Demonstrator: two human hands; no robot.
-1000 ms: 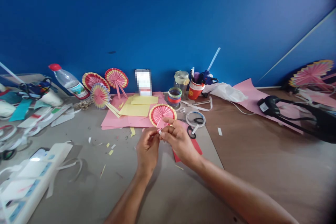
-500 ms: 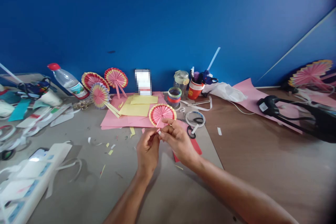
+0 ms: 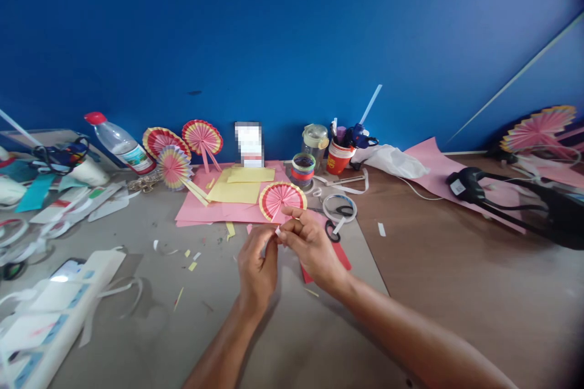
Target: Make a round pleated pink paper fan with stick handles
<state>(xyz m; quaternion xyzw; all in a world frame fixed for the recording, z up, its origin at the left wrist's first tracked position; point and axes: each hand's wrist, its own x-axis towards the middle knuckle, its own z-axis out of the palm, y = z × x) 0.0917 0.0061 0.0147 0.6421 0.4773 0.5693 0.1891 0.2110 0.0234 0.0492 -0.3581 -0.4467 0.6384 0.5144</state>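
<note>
A pleated paper fan (image 3: 283, 197), pink with a red band and a yellow rim, shows just beyond my fingertips. Its lower end runs down to my left hand (image 3: 258, 261), whose thumb and fingers are closed in a pinch there. My right hand (image 3: 312, 252) meets it from the right, thumb and index finger pinched on a tiny whitish-pink piece of paper (image 3: 278, 231). The other right fingers are curled loosely in front of the fan. Most of the fan's handle is hidden by my fingers.
Pink sheets (image 3: 191, 213) and yellow sheets (image 3: 239, 191) lie behind my hands. Finished-looking fans (image 3: 202, 137) lean at the left by a bottle (image 3: 121, 146). Scissors (image 3: 333, 231), tape rolls (image 3: 340, 208) and a red paper cup (image 3: 338, 161) stand right. A power strip (image 3: 77, 310) lies front left.
My fingertips have shifted slightly around the small whitish-pink piece, and the left fingers sit a little straighter. The fan stays almost in place.
</note>
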